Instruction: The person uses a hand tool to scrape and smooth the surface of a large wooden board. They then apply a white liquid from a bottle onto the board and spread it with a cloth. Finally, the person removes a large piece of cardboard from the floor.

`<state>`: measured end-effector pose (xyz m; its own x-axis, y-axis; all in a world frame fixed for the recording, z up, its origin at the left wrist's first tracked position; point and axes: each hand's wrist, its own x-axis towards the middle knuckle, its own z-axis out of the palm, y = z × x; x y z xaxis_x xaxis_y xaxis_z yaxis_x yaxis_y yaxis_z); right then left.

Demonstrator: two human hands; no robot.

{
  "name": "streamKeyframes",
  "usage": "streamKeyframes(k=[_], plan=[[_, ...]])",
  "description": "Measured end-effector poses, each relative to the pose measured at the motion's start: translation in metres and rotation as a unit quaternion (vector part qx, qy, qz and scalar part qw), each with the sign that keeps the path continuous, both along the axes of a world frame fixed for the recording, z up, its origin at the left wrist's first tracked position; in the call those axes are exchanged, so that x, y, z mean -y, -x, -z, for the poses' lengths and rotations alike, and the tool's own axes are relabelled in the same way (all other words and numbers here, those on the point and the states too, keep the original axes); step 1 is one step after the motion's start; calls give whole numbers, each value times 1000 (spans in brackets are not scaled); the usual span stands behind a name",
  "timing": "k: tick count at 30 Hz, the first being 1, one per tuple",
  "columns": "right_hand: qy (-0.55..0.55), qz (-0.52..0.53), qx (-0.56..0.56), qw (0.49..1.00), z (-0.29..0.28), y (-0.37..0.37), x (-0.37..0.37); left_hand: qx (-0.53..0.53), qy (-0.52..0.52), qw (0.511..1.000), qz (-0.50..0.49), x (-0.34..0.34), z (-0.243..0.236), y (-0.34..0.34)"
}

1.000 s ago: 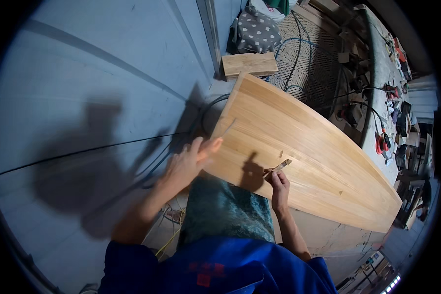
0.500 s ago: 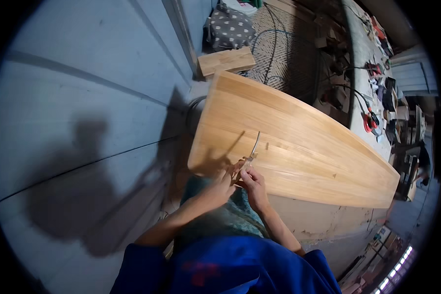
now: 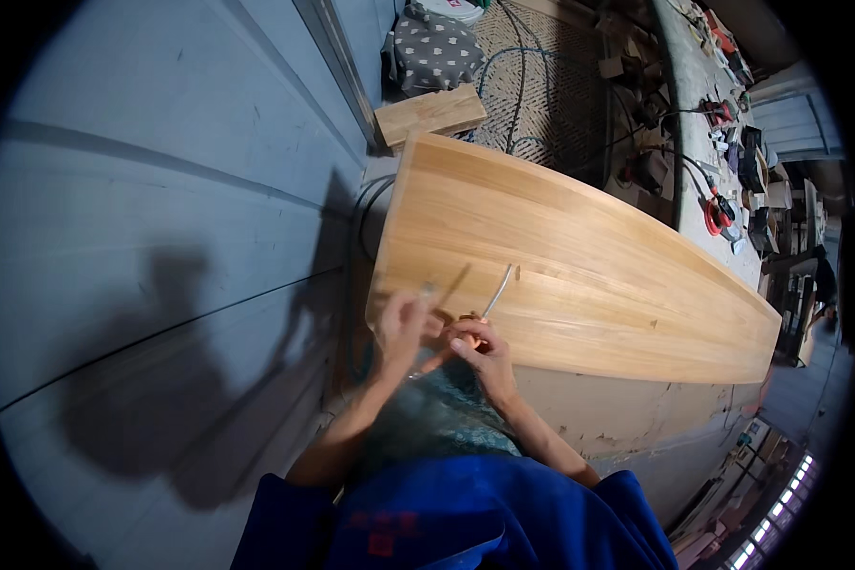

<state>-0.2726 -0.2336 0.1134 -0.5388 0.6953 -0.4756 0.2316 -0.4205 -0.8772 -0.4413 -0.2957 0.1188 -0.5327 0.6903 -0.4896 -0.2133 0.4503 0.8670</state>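
The slender tool (image 3: 500, 293) in your hands has a thin, pale, metallic shaft, slightly bent near its far tip, and an orange-brown handle (image 3: 436, 362) that slants to the near left and ends in a small shiny spot. It is over the near edge of the long wooden board (image 3: 570, 271), its shaft pointing far and a little right, its handle coming down over your dark green lap cloth (image 3: 432, 418). The board is pale and honey-toned, with grain running along it, and narrows toward the right.

Your right hand (image 3: 484, 357) has thumb and fingers pinched around the tool near its middle. Your left hand (image 3: 401, 328) is raised just left of it, too blurred to tell whether its fingers are spread or pressed together, or whether they hold anything.

A second ago, your left hand held an orange-handled tool out over the board's left end, while your right held a small brown piece well apart from it. Half a second ago, your hands were together at the tool; now your left has drawn off slightly, leaving the right on it.
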Motion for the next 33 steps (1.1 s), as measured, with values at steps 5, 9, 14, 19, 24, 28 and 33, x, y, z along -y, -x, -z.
streamKeyframes(k=[5, 9, 14, 19, 24, 28, 33], plan=[[-53, 106, -37, 992, 32, -47, -8, -293, -43, 948, 114, 16, 49, 23], [-27, 152, -40, 987, 36, -66, -24, -409, -39, 888, 204, 9, 61, 20], [31, 214, -94, 972, 51, -80, -36, -543, 52, 784, 296, 11, 63, 19], [66, 250, -135, 957, 61, -88, -39, -561, 77, 758, 322, 10, 50, 16], [107, 248, -162, 949, 73, -98, -44, -569, 124, 706, 403, -8, 53, 6], [60, 300, -141, 941, 71, -98, -49, -584, 155, 702, 376, 1, 57, 12], [73, 266, -153, 949, 63, -99, -50, -581, 123, 695, 405, -4, 47, 6]])
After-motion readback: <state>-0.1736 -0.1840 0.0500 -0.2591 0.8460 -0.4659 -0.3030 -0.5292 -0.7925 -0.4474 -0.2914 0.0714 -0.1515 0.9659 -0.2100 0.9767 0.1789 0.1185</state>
